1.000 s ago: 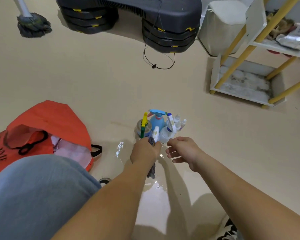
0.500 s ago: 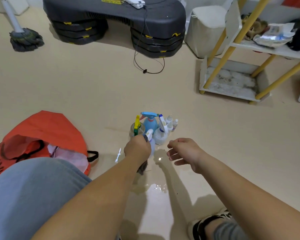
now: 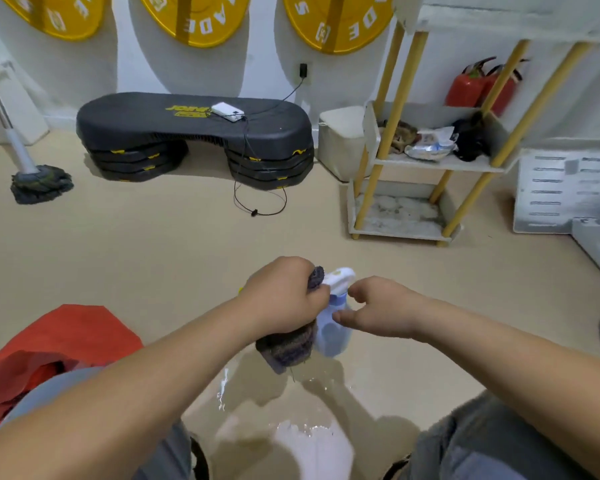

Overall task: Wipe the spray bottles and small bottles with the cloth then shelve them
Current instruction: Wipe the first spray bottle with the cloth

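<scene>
Right, the wiping step is just opening: the left hand (image 3: 284,296) is clamped on the dark cloth (image 3: 288,344) and the neck of the spray bottle (image 3: 333,336). It holds them above the floor (image 3: 153,254), well apart from the shelf (image 3: 440,162). The right hand (image 3: 385,310) sits just beside the bottle, fingers loosely curled, gripping nothing. Next, I'd say, it takes the bottle so the cloth can rub. The body is pale blue and translucent, the trigger head white, probably slick.

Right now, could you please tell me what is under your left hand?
A dark cloth, gripped beside a pale blue spray bottle; the left hand covers the cloth's middle.
</scene>
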{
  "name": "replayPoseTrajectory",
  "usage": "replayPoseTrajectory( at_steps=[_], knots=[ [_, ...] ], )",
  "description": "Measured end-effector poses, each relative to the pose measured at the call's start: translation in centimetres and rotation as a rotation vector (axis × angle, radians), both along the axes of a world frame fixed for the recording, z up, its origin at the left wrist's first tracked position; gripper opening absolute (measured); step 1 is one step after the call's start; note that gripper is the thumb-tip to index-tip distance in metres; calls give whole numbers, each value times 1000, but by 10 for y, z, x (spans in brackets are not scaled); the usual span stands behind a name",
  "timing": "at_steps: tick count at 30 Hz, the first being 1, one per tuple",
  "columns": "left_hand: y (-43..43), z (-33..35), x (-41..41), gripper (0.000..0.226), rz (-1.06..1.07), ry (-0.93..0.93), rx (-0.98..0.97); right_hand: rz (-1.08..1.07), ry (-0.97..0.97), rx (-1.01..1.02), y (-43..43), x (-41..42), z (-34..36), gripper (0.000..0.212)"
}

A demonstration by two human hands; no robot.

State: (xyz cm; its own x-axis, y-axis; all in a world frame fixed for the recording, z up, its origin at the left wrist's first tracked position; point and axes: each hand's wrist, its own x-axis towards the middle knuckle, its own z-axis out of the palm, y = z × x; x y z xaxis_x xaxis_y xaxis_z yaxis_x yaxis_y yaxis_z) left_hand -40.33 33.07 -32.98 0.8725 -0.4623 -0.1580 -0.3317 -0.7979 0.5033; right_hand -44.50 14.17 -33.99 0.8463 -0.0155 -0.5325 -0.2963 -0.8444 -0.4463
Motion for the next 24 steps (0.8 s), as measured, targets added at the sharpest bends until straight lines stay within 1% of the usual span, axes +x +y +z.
replayPoseTrajectory(
  at_steps=[1, 3, 5, 8, 9, 10, 12, 13, 14, 16, 17, 19, 22, 24],
  knots=[
    [-5, 13, -1, 38, -1, -16, -26, -39, -42, 75, -2, 0, 10, 33],
    [-14, 34, -1, 40, 12, -42, -71, -135, -129, 205, -7, 2, 23, 36],
    [-18, 46, 2, 41, 35, -66, -119, -178, -234, 268, -11, 6, 26, 39],
    [-18, 50, 9, 44, 64, -96, -197, -172, -383, 279, -8, 17, 19, 63],
    [-17, 49, 11, 45, 74, -100, -227, -181, -430, 292, -6, 22, 16, 65],
    [-16, 47, 13, 44, 81, -102, -258, -202, -470, 318, -5, 25, 13, 60],
    [-14, 42, 18, 43, 92, -66, -327, -250, -515, 379, -6, 32, 8, 35],
    [-12, 39, 23, 44, 105, -13, -377, -271, -524, 397, -6, 37, 5, 22],
    [-9, 35, 30, 46, 137, 63, -438, -296, -520, 415, -7, 40, 3, 16],
    [-2, 28, 44, 50, 258, 202, -544, -339, -504, 433, -13, 44, -5, 16],
    [2, 23, 50, 49, 329, 243, -567, -348, -496, 431, -16, 46, -8, 15],
    [11, 8, 62, 48, 422, 303, -542, -346, -467, 442, -19, 47, -13, 14],
    [20, -10, 76, 54, 443, 321, -533, -292, -443, 422, -20, 49, -19, 18],
    [21, -13, 84, 65, 509, 299, -620, -252, -428, 394, -17, 53, -23, 15]
  ],
)
